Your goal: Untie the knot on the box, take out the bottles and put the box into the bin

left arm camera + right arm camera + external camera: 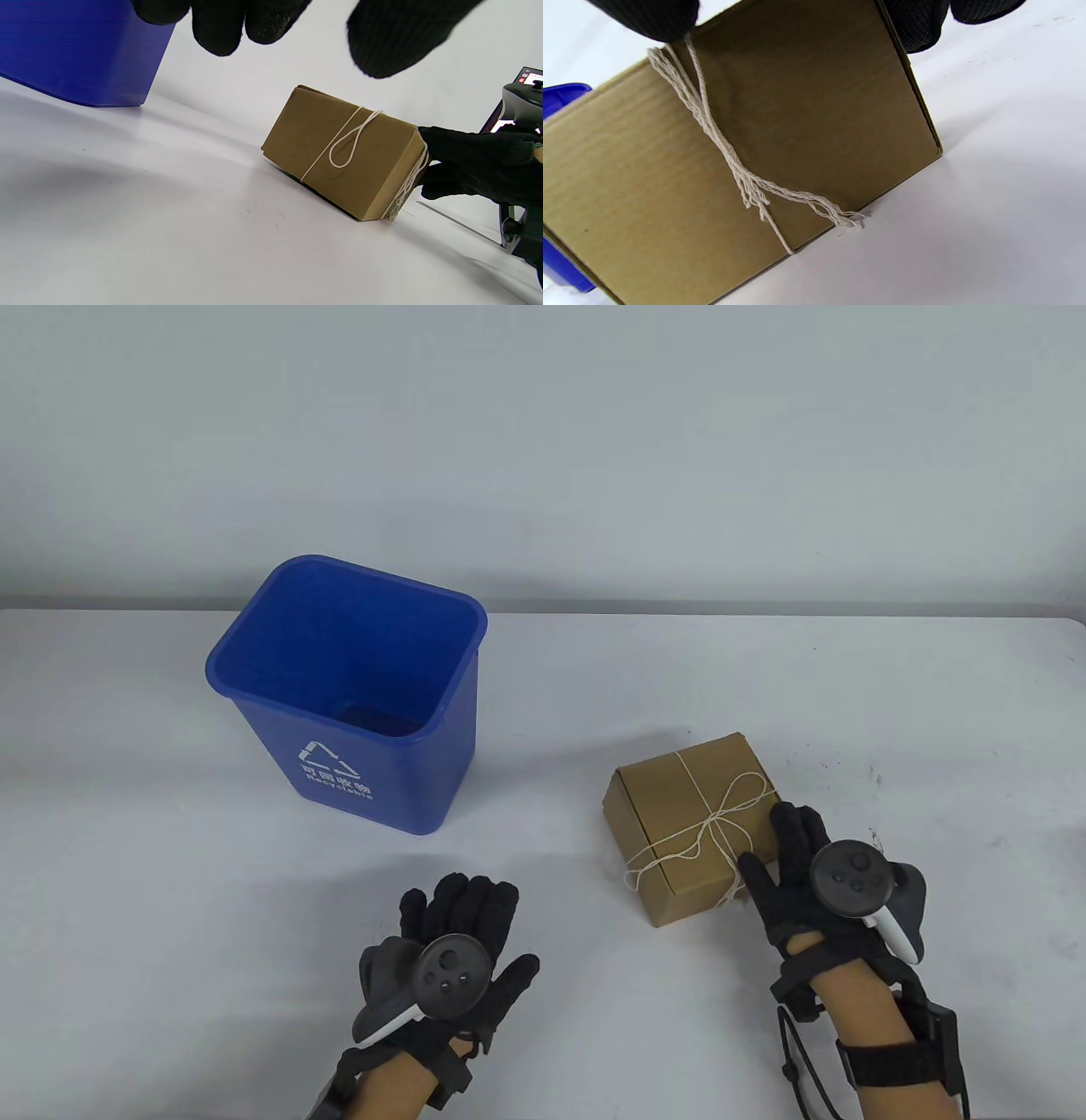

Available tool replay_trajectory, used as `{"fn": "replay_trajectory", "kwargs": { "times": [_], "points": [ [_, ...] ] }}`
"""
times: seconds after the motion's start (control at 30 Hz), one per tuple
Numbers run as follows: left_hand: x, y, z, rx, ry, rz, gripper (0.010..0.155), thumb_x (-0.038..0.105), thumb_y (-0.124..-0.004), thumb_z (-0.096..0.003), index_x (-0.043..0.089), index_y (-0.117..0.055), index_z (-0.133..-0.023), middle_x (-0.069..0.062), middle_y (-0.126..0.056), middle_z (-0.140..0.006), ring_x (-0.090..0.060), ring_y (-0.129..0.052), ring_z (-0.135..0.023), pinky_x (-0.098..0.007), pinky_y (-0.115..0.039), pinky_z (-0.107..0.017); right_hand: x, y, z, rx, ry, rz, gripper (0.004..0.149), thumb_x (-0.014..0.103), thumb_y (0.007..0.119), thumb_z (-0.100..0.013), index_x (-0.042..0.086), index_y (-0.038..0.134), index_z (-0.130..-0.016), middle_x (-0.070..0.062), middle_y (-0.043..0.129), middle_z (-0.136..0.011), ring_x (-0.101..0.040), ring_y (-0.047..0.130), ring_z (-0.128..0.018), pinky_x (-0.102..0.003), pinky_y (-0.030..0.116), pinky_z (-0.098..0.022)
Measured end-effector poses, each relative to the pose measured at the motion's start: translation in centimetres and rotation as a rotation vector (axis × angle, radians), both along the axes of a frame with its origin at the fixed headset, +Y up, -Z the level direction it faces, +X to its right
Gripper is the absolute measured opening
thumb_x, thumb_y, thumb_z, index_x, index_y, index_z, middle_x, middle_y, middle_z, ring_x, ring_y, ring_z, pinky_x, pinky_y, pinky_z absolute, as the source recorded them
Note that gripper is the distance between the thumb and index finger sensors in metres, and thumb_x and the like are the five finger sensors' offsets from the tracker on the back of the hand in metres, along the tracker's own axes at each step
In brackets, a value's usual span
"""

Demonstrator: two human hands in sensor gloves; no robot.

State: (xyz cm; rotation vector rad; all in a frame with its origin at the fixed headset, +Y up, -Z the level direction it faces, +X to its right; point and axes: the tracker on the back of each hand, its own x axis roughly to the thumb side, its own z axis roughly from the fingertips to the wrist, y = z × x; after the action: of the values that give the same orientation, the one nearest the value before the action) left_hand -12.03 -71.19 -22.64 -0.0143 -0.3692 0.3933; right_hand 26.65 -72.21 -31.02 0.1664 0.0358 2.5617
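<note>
A: Table view first. Where is the box (691, 827)?
B: Lower right of centre on the white table (764, 687), closed and tied with pale string (721, 819), a bow on its top face. The right hand (793, 869) is at its lower right corner, fingers straight on the top edge, thumb against the near side.
A: Is it gripping?
B: Its fingers lie flat; nothing is pinched. Right wrist view shows a fingertip (649, 17) touching the string where it crosses the edge, with frayed ends hanging down the side.
A: And the left hand (458, 937)?
B: Bottom centre, well left of the box, fingers loosely together, holding nothing.
A: The bin (356, 687)?
B: Blue, upright, at centre left, apart from the box.
</note>
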Motion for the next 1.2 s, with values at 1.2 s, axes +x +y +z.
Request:
{"fn": "replay_trajectory", "kwargs": {
  "times": [1.2],
  "points": [
    [-0.7, 0.3, -0.2, 0.028, 0.011, 0.050, 0.088, 0.061, -0.069, -0.0485, 0.019, -0.030, -0.115, -0.017, -0.032, -0.118, -0.056, -0.031, -0.109, -0.083, -0.022, -0.068, -10.2, -0.2, 4.6, -0.025, 0.305, 0.160, 0.081, 0.055, 0.057, -0.052, 0.012, 0.014, -0.106, -0.030, 0.035, -0.106, -0.054, 0.063, -0.088, -0.069, 0.052, -0.059]
  ]
}}
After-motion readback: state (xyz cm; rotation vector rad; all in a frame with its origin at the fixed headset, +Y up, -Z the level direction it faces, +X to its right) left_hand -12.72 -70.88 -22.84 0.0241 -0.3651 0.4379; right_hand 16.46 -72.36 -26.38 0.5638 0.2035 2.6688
